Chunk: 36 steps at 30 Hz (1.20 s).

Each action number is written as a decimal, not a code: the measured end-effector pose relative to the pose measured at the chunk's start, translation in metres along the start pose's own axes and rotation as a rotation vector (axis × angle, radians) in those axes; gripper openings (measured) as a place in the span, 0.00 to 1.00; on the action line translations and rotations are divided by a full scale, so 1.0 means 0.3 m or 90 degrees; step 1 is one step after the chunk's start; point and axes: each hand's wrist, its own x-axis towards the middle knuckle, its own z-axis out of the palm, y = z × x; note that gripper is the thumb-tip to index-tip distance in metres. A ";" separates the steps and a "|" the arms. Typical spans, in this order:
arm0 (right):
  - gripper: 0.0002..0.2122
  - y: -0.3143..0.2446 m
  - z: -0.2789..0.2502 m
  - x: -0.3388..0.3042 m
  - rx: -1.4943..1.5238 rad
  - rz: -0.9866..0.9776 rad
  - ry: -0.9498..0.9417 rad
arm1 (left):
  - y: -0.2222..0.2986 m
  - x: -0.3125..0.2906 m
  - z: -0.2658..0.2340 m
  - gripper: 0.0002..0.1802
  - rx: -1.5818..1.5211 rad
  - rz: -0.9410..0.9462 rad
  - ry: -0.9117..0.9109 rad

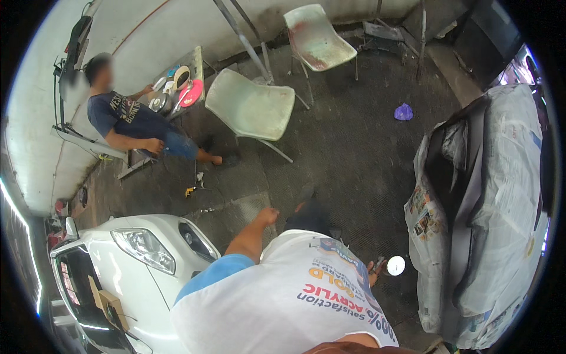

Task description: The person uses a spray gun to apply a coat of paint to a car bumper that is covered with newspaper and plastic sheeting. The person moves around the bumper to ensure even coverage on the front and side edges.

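My left hand [269, 216] is held out in front of my body, above the floor, fingers curled in and nothing visible in them. Low on my other side, my right hand [375, 271] is closed around the grey metal body of what looks like a spray gun [395, 265]; its round white cup top faces up. My torso partly hides that hand. Just right of the spray gun, apart from it, stands a car body [501, 194] masked with pale sheeting and newspaper, with dark grey panels showing between.
A white car [141, 236] stands close on my left. Two stained chairs [250, 106] are ahead. Another person [127, 121] stands by a small table [199, 74] holding a pink plate and other items. A purple bag [403, 112] and a yellow tool [190, 192] lie on the floor.
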 end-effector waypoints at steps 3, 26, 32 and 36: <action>0.34 -0.025 -0.003 -0.003 0.014 -0.011 -0.055 | 0.001 -0.030 -0.039 0.26 -0.083 -0.021 -0.020; 0.34 -1.044 0.628 0.061 -0.016 -0.219 -0.210 | -1.016 0.179 -0.407 0.28 -0.207 -0.162 0.099; 0.35 -1.273 0.754 0.081 -0.011 -0.247 -0.250 | -0.938 0.140 -0.607 0.25 -0.363 -0.168 0.121; 0.37 -1.378 0.820 0.117 -0.109 -0.208 -0.316 | -0.843 0.191 -0.637 0.24 -0.457 -0.209 0.138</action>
